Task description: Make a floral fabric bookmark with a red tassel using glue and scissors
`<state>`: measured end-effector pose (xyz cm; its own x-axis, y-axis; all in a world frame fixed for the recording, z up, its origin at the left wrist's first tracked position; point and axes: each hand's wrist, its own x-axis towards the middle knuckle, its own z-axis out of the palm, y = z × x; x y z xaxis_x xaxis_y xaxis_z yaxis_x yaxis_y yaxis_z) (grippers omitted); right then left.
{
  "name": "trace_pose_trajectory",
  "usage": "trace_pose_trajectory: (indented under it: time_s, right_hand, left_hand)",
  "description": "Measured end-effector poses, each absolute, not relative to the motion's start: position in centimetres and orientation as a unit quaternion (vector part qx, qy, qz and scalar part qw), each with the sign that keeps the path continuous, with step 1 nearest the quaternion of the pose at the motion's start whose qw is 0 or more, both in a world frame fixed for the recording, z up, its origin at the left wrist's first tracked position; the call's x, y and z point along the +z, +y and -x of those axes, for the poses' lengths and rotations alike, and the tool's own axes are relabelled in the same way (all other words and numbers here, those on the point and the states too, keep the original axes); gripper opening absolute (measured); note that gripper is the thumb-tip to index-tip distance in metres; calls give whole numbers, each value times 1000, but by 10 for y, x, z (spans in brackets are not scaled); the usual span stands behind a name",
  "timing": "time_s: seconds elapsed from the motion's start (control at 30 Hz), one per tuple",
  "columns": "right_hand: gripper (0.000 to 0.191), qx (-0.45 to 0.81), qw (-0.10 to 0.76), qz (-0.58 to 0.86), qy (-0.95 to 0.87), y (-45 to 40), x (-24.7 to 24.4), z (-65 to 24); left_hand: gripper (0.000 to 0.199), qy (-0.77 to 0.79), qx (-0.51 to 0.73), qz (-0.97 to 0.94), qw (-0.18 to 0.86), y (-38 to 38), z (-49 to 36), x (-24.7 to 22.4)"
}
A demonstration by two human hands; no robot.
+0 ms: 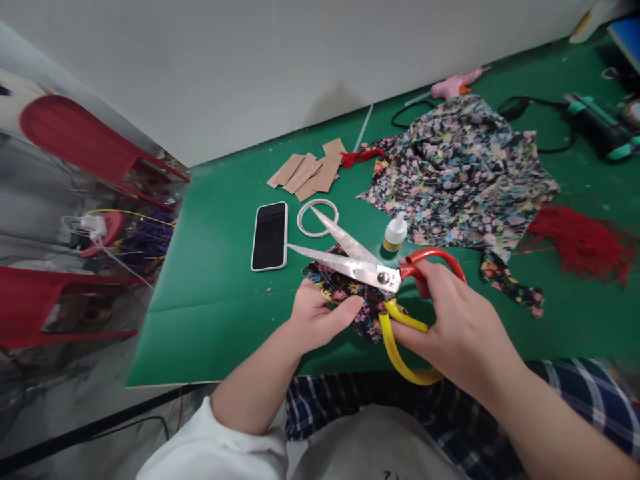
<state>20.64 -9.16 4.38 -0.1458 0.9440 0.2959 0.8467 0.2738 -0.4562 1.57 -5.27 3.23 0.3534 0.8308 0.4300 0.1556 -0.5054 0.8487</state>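
My left hand (323, 319) holds a small piece of black floral fabric (367, 308) near the table's front edge, thumb on top. In my right hand (457, 320) are large scissors (383, 275) with one red and one yellow handle. Their blades are parted and point to the upper left, over the fabric and beside my left thumb. A small white-capped bottle (395, 233) stands just beyond the scissors. The white tape ring (318, 218) lies partly under the upper blade's tip.
On the green table (215, 300) lie a phone (270, 237), cardboard pieces (313, 170), a heap of floral fabric (460, 173), red threads (583, 243), a pink glue gun (456, 85) and a black-green tool (600, 127). Red chairs (75, 143) stand left.
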Motion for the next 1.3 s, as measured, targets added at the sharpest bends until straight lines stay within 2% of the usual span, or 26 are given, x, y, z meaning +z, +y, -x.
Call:
trace_pose_trajectory:
  time_s: [0.6, 0.83, 1.3]
  right_hand:
    - [53, 20, 277, 584, -763, -94, 42, -208]
    - [53, -7, 278, 591, -757, -94, 42, -206]
    - [51, 7, 277, 594, -756, -95, 42, -205]
  left_hand:
    - [13, 306, 470, -744, 362, -49, -16, 29]
    - [23, 312, 468, -756, 336, -50, -15, 29]
    - [16, 307, 471, -755, 338, -50, -14, 27]
